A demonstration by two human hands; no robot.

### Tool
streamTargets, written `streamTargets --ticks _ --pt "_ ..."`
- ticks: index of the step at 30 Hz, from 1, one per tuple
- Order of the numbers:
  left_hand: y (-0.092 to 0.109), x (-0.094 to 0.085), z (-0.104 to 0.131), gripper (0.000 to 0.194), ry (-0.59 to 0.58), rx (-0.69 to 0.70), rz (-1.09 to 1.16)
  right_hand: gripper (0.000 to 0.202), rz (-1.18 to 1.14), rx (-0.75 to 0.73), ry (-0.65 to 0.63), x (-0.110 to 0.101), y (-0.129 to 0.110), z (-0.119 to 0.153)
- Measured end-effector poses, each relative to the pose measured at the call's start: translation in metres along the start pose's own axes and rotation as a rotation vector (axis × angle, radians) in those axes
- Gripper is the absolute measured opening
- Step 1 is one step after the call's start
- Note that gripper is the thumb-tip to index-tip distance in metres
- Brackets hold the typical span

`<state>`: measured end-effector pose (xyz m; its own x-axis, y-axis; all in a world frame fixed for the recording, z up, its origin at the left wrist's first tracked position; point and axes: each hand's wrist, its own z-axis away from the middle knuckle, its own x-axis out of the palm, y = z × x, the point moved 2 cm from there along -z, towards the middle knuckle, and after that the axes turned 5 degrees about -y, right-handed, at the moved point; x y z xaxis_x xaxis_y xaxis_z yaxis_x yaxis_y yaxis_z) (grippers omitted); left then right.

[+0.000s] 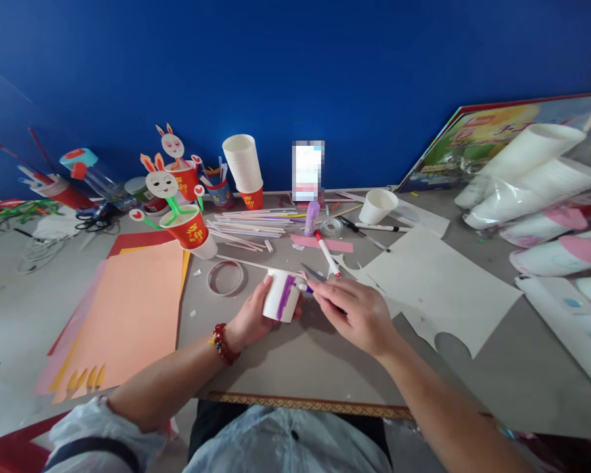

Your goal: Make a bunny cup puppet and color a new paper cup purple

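A white paper cup (274,297) with a purple stripe down its side lies tilted in my left hand (250,320), whose fingers are wrapped round it. My right hand (357,315) is closed on a purple marker (309,289), its tip close to the cup's right side; whether it touches is hard to tell. Just behind the cup are scissors (314,272) and a red-and-white marker (328,255). To the left of the cup a roll of tape (225,278) lies flat on the grey table (295,374).
Coloured paper sheets (142,309) lie left, cut white paper (443,282) right. Behind stand red cups with rabbit figures (187,226), a white cup stack (242,161), paper sticks (251,225), a glue stick (312,218) and a white cup (378,205). Bagged cups (526,177) lie far right.
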<state>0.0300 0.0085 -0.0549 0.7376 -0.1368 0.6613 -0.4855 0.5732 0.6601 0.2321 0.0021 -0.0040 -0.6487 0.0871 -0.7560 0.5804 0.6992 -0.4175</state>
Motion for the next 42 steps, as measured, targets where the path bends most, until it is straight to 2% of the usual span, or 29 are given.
streamTargets --ticks 4,11,18,24,30,35,42 --pt "0.001 0.000 0.000 0.058 0.022 0.007 0.039 0.025 -0.041 -0.105 -0.101 0.004 -0.006 0.001" --pt "0.002 0.004 0.001 0.060 -0.049 0.017 0.012 0.029 0.020 0.025 0.042 -0.002 0.003 0.000" --pt "0.002 -0.002 -0.001 0.056 0.037 -0.009 0.092 0.024 -0.067 -0.123 -0.140 0.005 -0.009 0.001" --pt "0.002 0.001 -0.001 0.062 -0.022 0.006 0.041 0.028 -0.018 0.001 0.000 0.002 -0.002 0.001" --pt "0.002 0.000 0.000 0.052 0.041 0.002 0.111 0.023 -0.033 -0.127 -0.120 0.004 -0.012 0.001" --pt "0.002 0.001 -0.001 0.053 0.034 0.014 0.076 0.026 0.007 -0.070 -0.051 0.002 -0.011 0.001" --pt "0.003 0.003 0.001 0.054 0.073 0.035 0.064 0.023 0.008 -0.124 -0.135 0.002 -0.015 0.002"
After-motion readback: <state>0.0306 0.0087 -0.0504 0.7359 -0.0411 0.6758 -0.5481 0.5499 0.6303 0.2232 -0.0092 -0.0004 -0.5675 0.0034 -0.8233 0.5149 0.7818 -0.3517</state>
